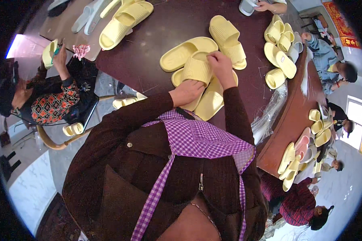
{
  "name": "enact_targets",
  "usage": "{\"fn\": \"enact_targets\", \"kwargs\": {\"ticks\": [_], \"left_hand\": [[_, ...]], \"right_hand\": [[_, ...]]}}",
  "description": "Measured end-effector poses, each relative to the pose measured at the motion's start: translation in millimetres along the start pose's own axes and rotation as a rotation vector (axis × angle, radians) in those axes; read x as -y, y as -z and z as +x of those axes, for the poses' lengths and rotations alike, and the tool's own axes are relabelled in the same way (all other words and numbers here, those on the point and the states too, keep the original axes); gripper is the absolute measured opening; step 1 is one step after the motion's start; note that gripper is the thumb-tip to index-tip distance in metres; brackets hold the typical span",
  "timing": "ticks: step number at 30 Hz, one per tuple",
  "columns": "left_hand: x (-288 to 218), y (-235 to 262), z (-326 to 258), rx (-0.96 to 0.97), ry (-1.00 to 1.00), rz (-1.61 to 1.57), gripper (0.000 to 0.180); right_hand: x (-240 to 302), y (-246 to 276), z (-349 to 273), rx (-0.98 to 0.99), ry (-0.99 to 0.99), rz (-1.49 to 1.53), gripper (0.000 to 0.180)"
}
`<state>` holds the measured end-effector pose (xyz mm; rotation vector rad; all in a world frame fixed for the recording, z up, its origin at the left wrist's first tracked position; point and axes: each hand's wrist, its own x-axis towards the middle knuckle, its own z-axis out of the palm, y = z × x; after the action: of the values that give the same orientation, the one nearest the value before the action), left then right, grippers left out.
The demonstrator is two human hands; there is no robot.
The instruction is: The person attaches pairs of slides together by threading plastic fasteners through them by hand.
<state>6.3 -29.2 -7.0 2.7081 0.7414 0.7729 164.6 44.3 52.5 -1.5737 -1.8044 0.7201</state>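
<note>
On the dark red table in front of me lies a pale yellow slipper (196,65) with a ribbed strap. My left hand (188,92) holds it at the strap's near opening, its fingertips partly hidden inside. My right hand (222,67) is closed in a pinch over the strap's right side; what the fingers hold, if anything, is too small to make out. Just beneath my right wrist lies another yellow slipper (212,100), partly covered by my forearm. A yellow slipper (177,57) rests behind my left hand, and one more yellow slipper (227,40) lies farther off to the right.
More yellow slippers (124,25) lie at the far left, with grey ones beyond. Yellow slippers (278,56) are grouped at the right beside clear plastic strands (273,108). A co-worker (54,100) at left holds a yellow slipper (49,53); other people sit at right.
</note>
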Motion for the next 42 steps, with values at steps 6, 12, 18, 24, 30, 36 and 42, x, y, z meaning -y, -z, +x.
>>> {"fn": "enact_targets", "kwargs": {"ticks": [6, 12, 18, 24, 30, 36, 42], "left_hand": [[3.0, -7.1, -0.7, -0.019, -0.020, 0.011, 0.027], [2.5, 2.6, 0.2, 0.089, 0.003, 0.000, 0.029], [-13.4, 28.1, -1.3, 0.071, 0.063, -0.207, 0.031], [-1.7, 53.2, 36.9, -0.369, 0.256, -0.430, 0.033], [16.7, 52.6, 71.5, -0.082, 0.844, -1.487, 0.020], [10.4, 52.2, 75.9, -0.154, 0.963, -1.363, 0.016], [13.0, 61.4, 77.4, -0.212, 0.939, -1.423, 0.014]], "right_hand": [[-2.6, -20.8, 15.4, 0.079, 0.055, -0.321, 0.019], [-7.9, -24.7, 14.8, 0.119, -0.076, -0.111, 0.018], [-17.2, -6.3, 4.2, -0.123, -0.190, 0.291, 0.014], [-1.8, 7.8, -17.0, -0.105, -0.164, 0.643, 0.010], [22.7, 12.9, -28.8, -0.147, -0.152, 0.690, 0.008], [28.5, 21.7, -34.1, -0.223, -0.162, 0.701, 0.009], [24.7, 27.8, -45.1, -0.278, -0.181, 0.633, 0.010]]}}
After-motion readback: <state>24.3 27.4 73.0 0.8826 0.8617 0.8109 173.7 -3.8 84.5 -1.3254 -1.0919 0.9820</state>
